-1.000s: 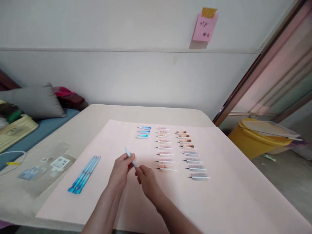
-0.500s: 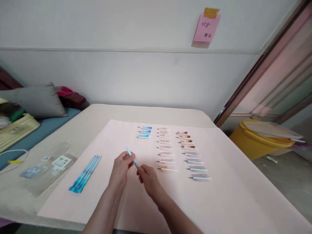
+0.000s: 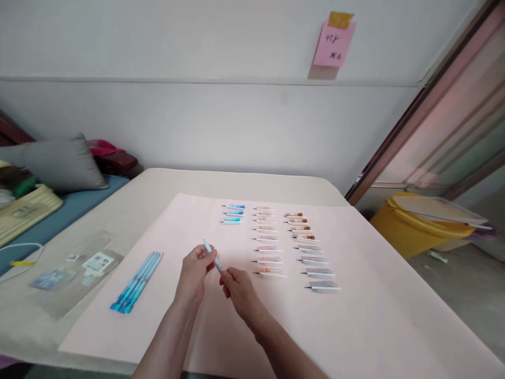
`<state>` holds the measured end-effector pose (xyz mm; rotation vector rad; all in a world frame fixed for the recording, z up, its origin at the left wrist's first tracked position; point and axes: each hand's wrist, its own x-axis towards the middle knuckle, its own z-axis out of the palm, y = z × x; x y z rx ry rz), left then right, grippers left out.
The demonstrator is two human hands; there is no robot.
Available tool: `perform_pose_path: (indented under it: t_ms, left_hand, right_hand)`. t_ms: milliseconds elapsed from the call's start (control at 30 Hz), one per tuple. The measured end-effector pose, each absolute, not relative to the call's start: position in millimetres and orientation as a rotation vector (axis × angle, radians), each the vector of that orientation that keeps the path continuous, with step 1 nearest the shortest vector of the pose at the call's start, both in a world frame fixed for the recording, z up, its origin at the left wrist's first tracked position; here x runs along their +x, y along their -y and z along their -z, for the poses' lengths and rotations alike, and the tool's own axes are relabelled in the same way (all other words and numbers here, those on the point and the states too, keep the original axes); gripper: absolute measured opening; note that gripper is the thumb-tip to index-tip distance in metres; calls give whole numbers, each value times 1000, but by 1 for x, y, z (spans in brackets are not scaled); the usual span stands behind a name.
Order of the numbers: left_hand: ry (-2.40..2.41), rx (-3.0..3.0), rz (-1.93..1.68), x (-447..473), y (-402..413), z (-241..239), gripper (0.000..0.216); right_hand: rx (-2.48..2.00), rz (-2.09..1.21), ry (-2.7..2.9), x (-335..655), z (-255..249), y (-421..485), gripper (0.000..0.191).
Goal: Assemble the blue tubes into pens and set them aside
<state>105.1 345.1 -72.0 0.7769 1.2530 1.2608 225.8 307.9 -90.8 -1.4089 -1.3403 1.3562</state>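
Note:
Both my hands hold one thin light-blue pen (image 3: pixel 208 248) above the pink paper sheet (image 3: pixel 374 316). My left hand (image 3: pixel 195 275) is closed round its middle, and the pen's far end sticks up past the fingers. My right hand (image 3: pixel 239 290) pinches the near end. To the left lies a bundle of blue pens (image 3: pixel 137 282). Ahead lie three columns of small pen parts: short blue pieces (image 3: pixel 233 213), a middle column of pinkish pieces (image 3: pixel 265 241) and a right column of brown and grey pieces (image 3: pixel 310 251).
The paper covers a beige table (image 3: pixel 165 181). Clear plastic packaging with labels (image 3: pixel 79 268) lies at the table's left. A grey pillow (image 3: pixel 59 163) and a yellow case (image 3: pixel 23 210) sit further left. A yellow bucket (image 3: pixel 418 223) stands on the floor at right. A pink note (image 3: pixel 333 42) hangs on the wall.
Hardly anything differs. Both hands stay on the pen in the same place, with only a slight shift of the view.

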Motion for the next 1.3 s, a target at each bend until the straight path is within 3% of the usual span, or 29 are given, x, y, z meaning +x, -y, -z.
perform_pose_path:
  t_ms: [600,967,1167,1300]
  left_hand:
    - [-1165,695,-1267,105,-348,70,47]
    - [-1212,735,-1281,106,-346,70,40]
    - [-1126,680,-1270,104,-348,72,53]
    - [-1232,749,-1251,106,-348,71,45]
  right_hand:
    - [-1345,-1465,1228,227,102,-309,28]
    - [-1325,-1535,1186,226,97,-308,27]
    - [-1340,-1543,1147,227,95,-308,27]
    - [-1339,-1492,1177,226,102,-309,29]
